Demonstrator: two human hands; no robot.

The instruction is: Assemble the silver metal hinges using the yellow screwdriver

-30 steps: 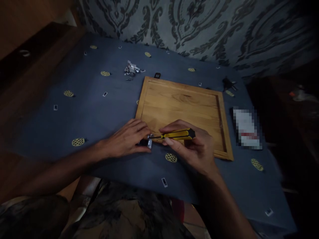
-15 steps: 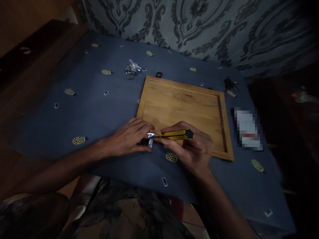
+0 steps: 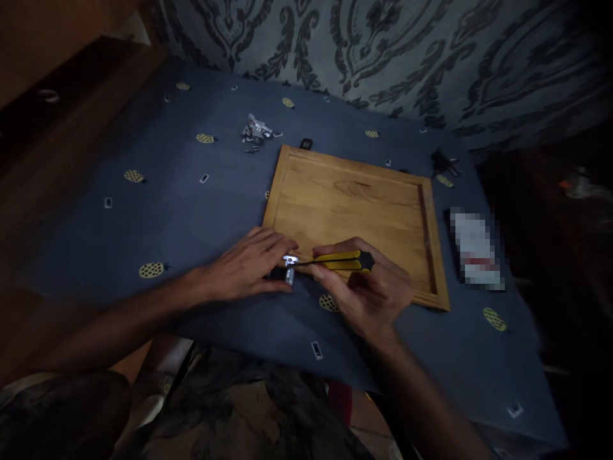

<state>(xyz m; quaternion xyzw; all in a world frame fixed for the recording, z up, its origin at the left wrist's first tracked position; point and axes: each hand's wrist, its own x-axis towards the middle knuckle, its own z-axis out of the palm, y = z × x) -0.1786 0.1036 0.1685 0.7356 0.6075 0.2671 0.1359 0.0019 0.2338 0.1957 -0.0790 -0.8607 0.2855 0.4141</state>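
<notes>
My right hand (image 3: 376,291) grips a screwdriver (image 3: 338,260) with a yellow and black handle, its shaft pointing left. The screwdriver's tip meets a shiny metal cabinet hinge (image 3: 290,260) at the near left corner of a framed wooden panel (image 3: 354,204). On the other side, my left hand (image 3: 251,265) closes around the hinge, fingers above it and thumb below. Part of the hinge is hidden by the fingers, and whether a screw sits under the tip is too small to tell.
The blue patterned tablecloth (image 3: 158,223) lies under everything. Beyond the panel sit a pile of metal hinges (image 3: 257,130), small screws (image 3: 251,150) and a small black object (image 3: 306,144). A dark object (image 3: 444,163) and a blurred-out packet (image 3: 476,249) lie to the right.
My right hand and the screwdriver handle have shifted very slightly to the right. The left hand, hinge and panel stay practically where they were.
</notes>
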